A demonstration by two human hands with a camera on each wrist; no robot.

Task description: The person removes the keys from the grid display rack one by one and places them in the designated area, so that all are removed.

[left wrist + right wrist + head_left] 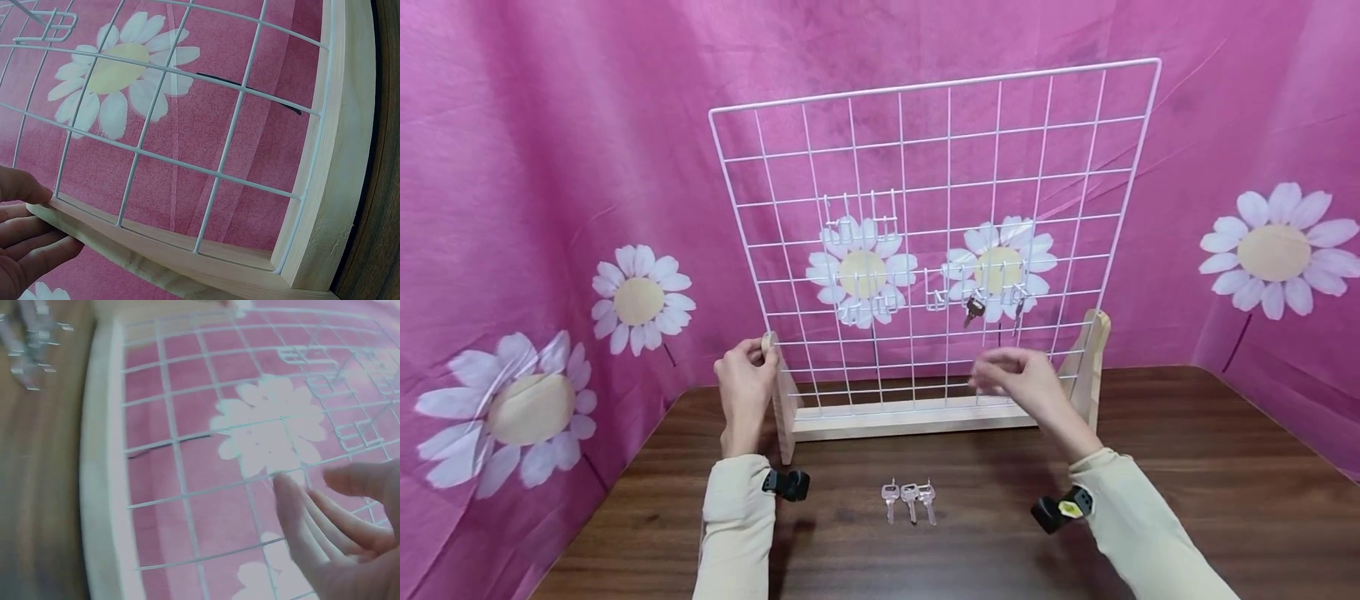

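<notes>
A white wire grid [925,185] stands upright in a wooden stand [917,422], with wire hooks [936,302] on it. One key [974,309] hangs from a hook right of centre, and another [1019,312] hangs further right. My left hand [747,387] grips the top of the stand's left upright; in the left wrist view the fingers [44,250] and thumb lie around that wood. My right hand [1017,379] is in front of the grid below the hanging keys, empty, its thumb and fingers [312,525] apart in the right wrist view.
Several keys lie close together on the brown wooden table [850,542], in front of the stand; the middle one is a key [910,500]. More hooks [859,227] hang on the grid's left half. A pink cloth [550,167] with white daisies surrounds the table.
</notes>
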